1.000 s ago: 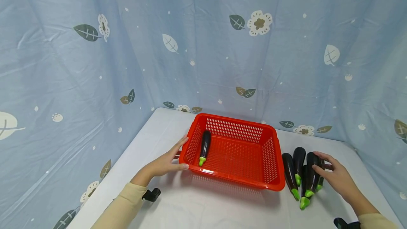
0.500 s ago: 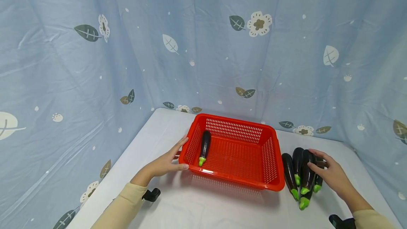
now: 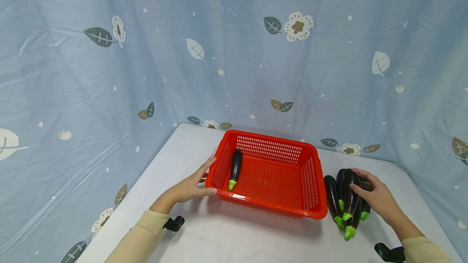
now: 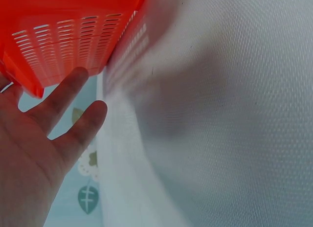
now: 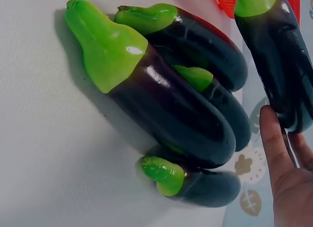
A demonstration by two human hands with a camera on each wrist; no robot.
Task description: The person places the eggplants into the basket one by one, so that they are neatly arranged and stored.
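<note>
My left hand (image 3: 188,188) holds the near left corner of a red plastic basket (image 3: 270,206), thumb at the front rim. In the left wrist view, two of its fingers stretch out straight below the rim. One dark purple eggplant (image 3: 235,167) with a green cap lies inside along the left wall. At the right, my right hand (image 3: 378,198) grips another eggplant (image 5: 274,51) between thumb and fingers, its green cap toward the person. The held eggplant is raised above several others (image 5: 176,114) lying close together on the table.
A white-covered table (image 3: 219,234) carries everything. Blue patterned curtain (image 3: 248,52) rises behind and on both sides. The basket's right wall stands close beside the leftmost loose eggplant (image 3: 332,198). Each wrist wears a black camera mount (image 3: 174,224).
The right hand has moved a little to the left with the held eggplant, which now overlaps more of its neighbours. The left hand and basket have stayed in place.
</note>
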